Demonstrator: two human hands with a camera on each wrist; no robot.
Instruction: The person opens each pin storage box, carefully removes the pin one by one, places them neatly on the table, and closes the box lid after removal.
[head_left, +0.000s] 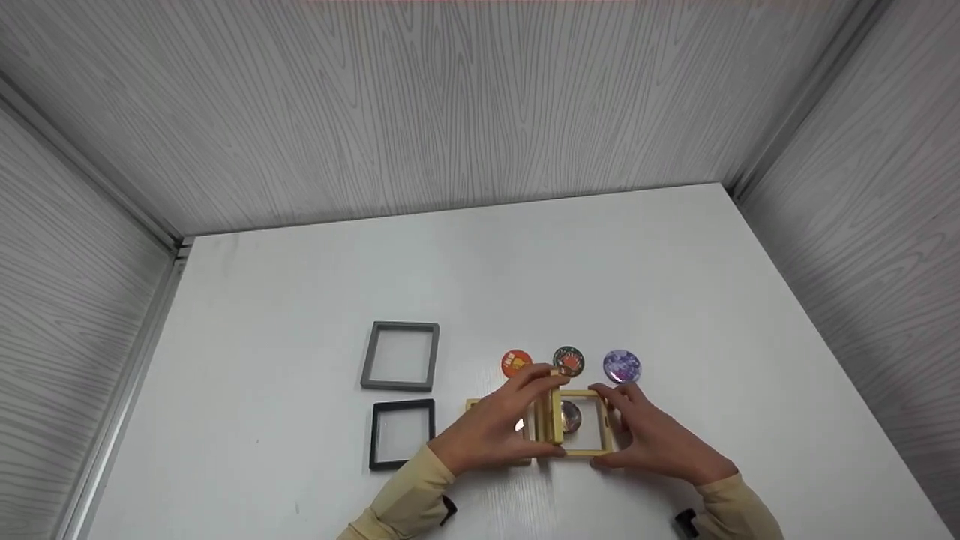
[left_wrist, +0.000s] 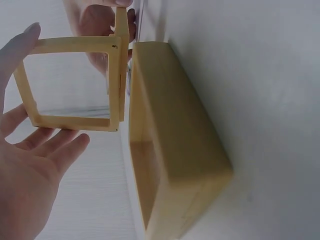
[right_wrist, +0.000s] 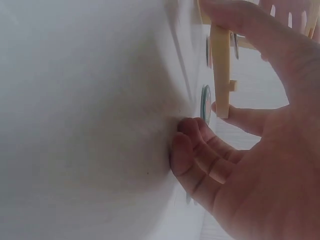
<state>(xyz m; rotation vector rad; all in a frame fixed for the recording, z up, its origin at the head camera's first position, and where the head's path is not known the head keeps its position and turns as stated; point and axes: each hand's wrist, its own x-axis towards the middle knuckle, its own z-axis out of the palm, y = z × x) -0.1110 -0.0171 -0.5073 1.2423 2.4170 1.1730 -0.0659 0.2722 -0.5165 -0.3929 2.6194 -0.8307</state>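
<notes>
head view: the person's left hand and right hand meet at the near middle of the white table, both on one yellow frame case opened like a book. the raised leaf stands on edge along the hinge, which runs from 12 to 6 o'clock; the flat leaf with a round badge inside lies at 3 o'clock of the hinge, under the right hand. the left hand's thumb and forefinger pinch the top of the raised leaf; the right hand's fingers curl round the far and near edges of the flat leaf. both hands are equally close to the hinge. count: one yellow case, one grey frame at 10 o'clock of the hands, one black frame at 9 o'clock, three loose badges in a row at 12 o'clock: orange badge, green badge, purple badge.

left wrist view: the thin open leaf stands just beside the deeper yellow body, touching at the hinge edge. the left palm lies spread near it with fingers straight; whether it grips here, cannot tell.

right wrist view: the right thumb and a fingertip clamp the yellow leaf edge; the other fingers are curled against the table.
</notes>
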